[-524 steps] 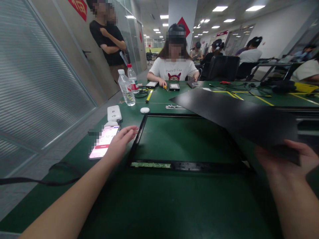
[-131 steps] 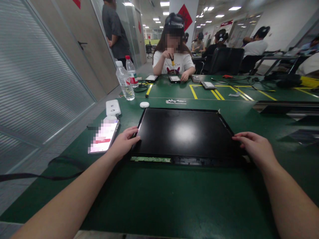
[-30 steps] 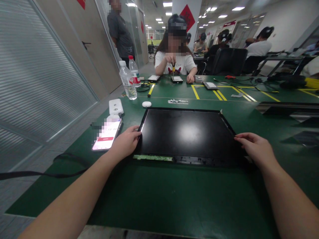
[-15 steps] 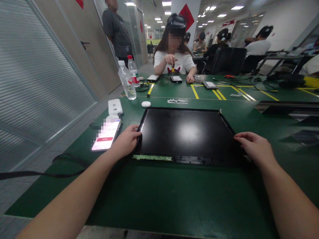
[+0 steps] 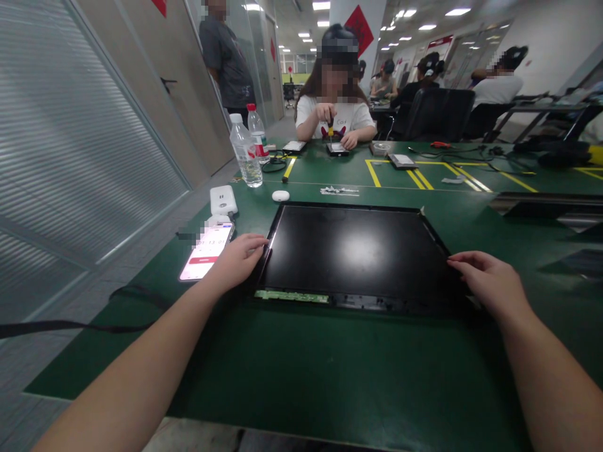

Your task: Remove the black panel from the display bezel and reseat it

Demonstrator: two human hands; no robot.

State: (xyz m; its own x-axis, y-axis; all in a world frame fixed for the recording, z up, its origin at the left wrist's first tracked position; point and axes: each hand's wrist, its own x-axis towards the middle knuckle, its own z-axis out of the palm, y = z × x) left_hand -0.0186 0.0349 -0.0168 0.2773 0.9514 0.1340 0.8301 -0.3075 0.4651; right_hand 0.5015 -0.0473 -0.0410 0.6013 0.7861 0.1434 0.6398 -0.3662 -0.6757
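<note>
A black flat display panel (image 5: 348, 251) lies screen up on the green table, with a bright reflection at its middle. A green circuit board strip (image 5: 292, 296) runs along the left part of its near edge. My left hand (image 5: 240, 258) rests at the panel's left edge, fingers stretched out and fingertips on the frame. At the right edge, my right hand (image 5: 492, 279) pinches the rim between thumb and fingers. The undersides of both edges are hidden.
Left of the panel lie a lit phone (image 5: 207, 251), a white power bank (image 5: 223, 200) and a white earbud case (image 5: 281, 196). Two bottles (image 5: 245, 154) stand behind. Across the table, a person holds a screwdriver (image 5: 330, 129) over a hard drive (image 5: 338, 149). Dark panels (image 5: 556, 206) lie right.
My left fingers have straightened and slid slightly up the panel's left edge, the thumb coming off its top. My right hand keeps its pinch. The co-worker's other hand has moved to the hard drive.
</note>
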